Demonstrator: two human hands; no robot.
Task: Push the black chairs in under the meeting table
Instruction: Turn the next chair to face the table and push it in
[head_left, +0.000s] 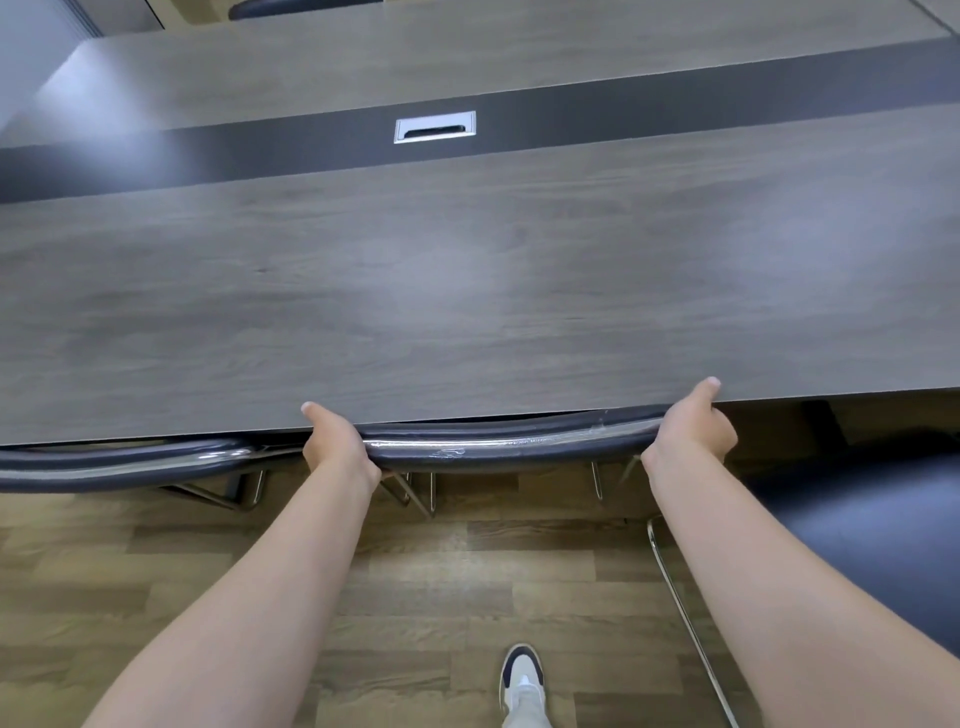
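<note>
A black chair with a chrome-trimmed backrest stands tucked against the near edge of the grey wood meeting table; only the top of its back and thin metal legs show. My left hand grips the backrest's left end, thumb resting on the table edge. My right hand grips the right end, thumb up on the tabletop. A second black chair sits pushed in at the left. A third black chair stands out from the table at the right, its seat and chrome leg visible.
A dark strip with a silver cable port runs along the table's middle. Another chair back shows at the far side. Wood-plank floor lies below, with my white and navy shoe on it.
</note>
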